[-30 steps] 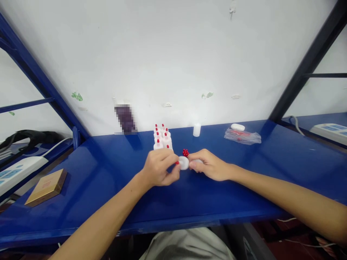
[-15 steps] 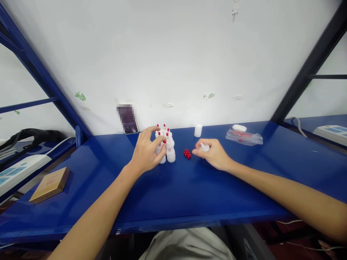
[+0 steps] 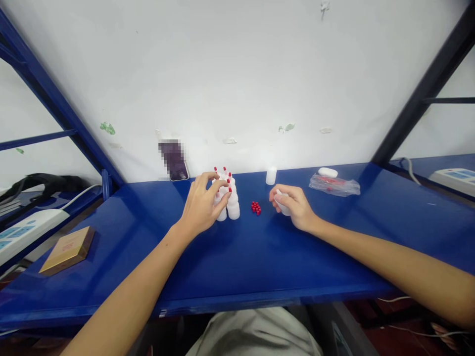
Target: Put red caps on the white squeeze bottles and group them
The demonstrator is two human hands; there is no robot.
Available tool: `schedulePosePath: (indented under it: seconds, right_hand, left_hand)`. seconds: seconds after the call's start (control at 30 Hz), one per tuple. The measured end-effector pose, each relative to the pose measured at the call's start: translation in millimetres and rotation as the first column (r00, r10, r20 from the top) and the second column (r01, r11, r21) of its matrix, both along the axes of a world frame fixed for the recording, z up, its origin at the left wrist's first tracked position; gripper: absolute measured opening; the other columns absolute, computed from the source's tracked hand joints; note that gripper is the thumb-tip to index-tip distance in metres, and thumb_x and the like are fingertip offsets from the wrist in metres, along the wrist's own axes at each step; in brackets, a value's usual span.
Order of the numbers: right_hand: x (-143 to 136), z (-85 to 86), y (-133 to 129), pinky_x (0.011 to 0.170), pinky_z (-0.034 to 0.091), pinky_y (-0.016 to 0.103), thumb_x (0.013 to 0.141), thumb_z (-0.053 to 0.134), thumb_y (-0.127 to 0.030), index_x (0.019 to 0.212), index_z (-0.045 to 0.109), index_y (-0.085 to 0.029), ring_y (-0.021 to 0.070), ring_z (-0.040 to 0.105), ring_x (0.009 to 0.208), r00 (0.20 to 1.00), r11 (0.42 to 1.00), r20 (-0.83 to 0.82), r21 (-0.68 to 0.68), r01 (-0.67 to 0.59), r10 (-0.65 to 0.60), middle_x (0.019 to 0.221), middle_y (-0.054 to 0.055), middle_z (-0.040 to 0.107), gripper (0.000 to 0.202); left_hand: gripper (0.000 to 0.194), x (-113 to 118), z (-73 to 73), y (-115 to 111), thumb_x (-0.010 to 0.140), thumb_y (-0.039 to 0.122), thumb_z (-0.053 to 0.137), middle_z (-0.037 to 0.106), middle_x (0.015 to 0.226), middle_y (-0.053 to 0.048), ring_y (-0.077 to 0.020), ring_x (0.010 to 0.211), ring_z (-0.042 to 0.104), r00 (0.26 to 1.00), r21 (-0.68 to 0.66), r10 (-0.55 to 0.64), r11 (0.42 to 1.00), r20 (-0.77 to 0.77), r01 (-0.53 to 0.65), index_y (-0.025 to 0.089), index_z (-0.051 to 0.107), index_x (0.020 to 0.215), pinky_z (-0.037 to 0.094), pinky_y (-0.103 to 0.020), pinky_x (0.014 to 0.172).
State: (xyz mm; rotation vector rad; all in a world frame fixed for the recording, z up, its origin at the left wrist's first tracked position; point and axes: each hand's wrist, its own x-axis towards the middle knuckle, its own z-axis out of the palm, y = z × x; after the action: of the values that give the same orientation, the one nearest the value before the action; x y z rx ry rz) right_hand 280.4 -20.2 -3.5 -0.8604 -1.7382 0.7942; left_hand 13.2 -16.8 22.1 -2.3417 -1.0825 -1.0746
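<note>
My left hand (image 3: 202,202) is at the left side of a cluster of white squeeze bottles (image 3: 233,210) with red tips. A small red cap (image 3: 230,190) shows between its thumb and forefinger, which appear pinched on it. The hand hides part of the cluster. My right hand (image 3: 295,205) is closed around a white squeeze bottle (image 3: 284,209). That bottle leans a little, its bare nozzle pointing up and left. Between my hands, a small heap of red caps (image 3: 256,207) lies on the blue table (image 3: 237,262).
A white cylindrical container (image 3: 271,176) stands near the wall. A clear plastic bag (image 3: 334,185) with red contents lies at right, a white oval object (image 3: 328,172) behind it. A phone (image 3: 176,160) leans on the wall. A gold box (image 3: 67,249) and a power strip (image 3: 31,230) are at left.
My left thumb and forefinger have shifted slightly right with the red cap. In my right hand the bottle has tilted, and more of its body shows.
</note>
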Motion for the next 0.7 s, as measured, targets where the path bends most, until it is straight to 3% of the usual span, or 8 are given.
schedulePosePath:
  seconds: [0.13, 0.3, 0.4, 0.5, 0.6, 0.7]
  right_hand:
    - [-4, 1.8, 0, 0.054, 0.033, 0.025, 0.085, 0.056, -0.033, 0.069, 0.057, -0.017, 0.0106, 0.043, 0.053, 0.963, 0.991, 0.251, 0.116, 0.072, -0.1, 0.058, -0.004, 0.048, 0.023]
    - [-6, 2.8, 1, 0.054, 0.031, 0.024, 0.087, 0.053, -0.031, 0.069, 0.058, -0.016, 0.01, 0.042, 0.054, 0.932, 0.985, 0.338, 0.148, 0.087, -0.133, 0.058, -0.004, 0.048, 0.024]
    - [-4, 4.2, 2, 0.056, 0.033, 0.024, 0.088, 0.053, -0.031, 0.07, 0.059, -0.017, 0.0112, 0.046, 0.055, 0.892, 0.982, 0.423, 0.155, 0.105, -0.162, 0.059, -0.003, 0.052, 0.023]
    - [-1, 7.3, 2, 0.062, 0.037, 0.025, 0.089, 0.052, -0.029, 0.08, 0.066, -0.019, 0.0148, 0.057, 0.064, 0.785, 0.984, 0.601, 0.167, 0.06, -0.15, 0.072, 0.0, 0.066, 0.02]
    - [2, 9.9, 1, 0.069, 0.039, 0.028, 0.092, 0.05, -0.03, 0.103, 0.069, -0.025, 0.0209, 0.066, 0.083, 0.651, 0.983, 0.748, 0.181, -0.014, -0.129, 0.096, 0.003, 0.074, 0.023]
    - [2, 10.8, -1, 0.07, 0.04, 0.029, 0.092, 0.052, -0.031, 0.114, 0.067, -0.028, 0.0241, 0.067, 0.092, 0.56, 0.978, 0.817, 0.2, -0.055, -0.136, 0.106, 0.004, 0.074, 0.027]
  left_hand:
    - [0.021, 1, -1.1, 1, 0.094, 0.031, 0.056, 0.054, 0.117, -0.012, -0.0239, 0.107, 0.055, 1.0, 0.007, -0.006, 1.0, 0.014, 0.006, 0.019, 0.062, 0.11, 0.047, -0.041, 0.092]
    - [0.022, 2, -0.8, 2, 0.093, 0.028, 0.057, 0.054, 0.117, -0.012, -0.0228, 0.104, 0.055, 0.999, 0.039, -0.034, 0.999, 0.019, 0.033, 0.02, 0.063, 0.113, 0.047, -0.039, 0.09]
    - [0.014, 5, 2.2, -5, 0.09, 0.021, 0.057, 0.059, 0.103, -0.009, -0.0201, 0.094, 0.058, 0.992, 0.147, -0.09, 0.986, 0.084, 0.077, 0.018, 0.065, 0.101, 0.045, -0.035, 0.082]
    - [0.008, 15, 4.7, -20, 0.086, 0.015, 0.057, 0.064, 0.08, -0.002, -0.0152, 0.073, 0.059, 0.978, 0.191, -0.197, 0.965, 0.075, 0.18, 0.018, 0.063, 0.09, 0.038, -0.035, 0.076]
    - [0.009, 34, 1.2, -38, 0.085, 0.015, 0.053, 0.063, 0.066, 0.003, -0.0107, 0.056, 0.053, 0.944, 0.008, -0.329, 0.944, -0.026, 0.329, 0.018, 0.061, 0.084, 0.034, -0.035, 0.073]
    - [0.01, 49, -7.8, -47, 0.082, 0.016, 0.053, 0.057, 0.053, 0.006, -0.009, 0.046, 0.045, 0.887, -0.248, -0.449, 0.876, -0.107, 0.413, 0.018, 0.061, 0.077, 0.037, -0.033, 0.072]
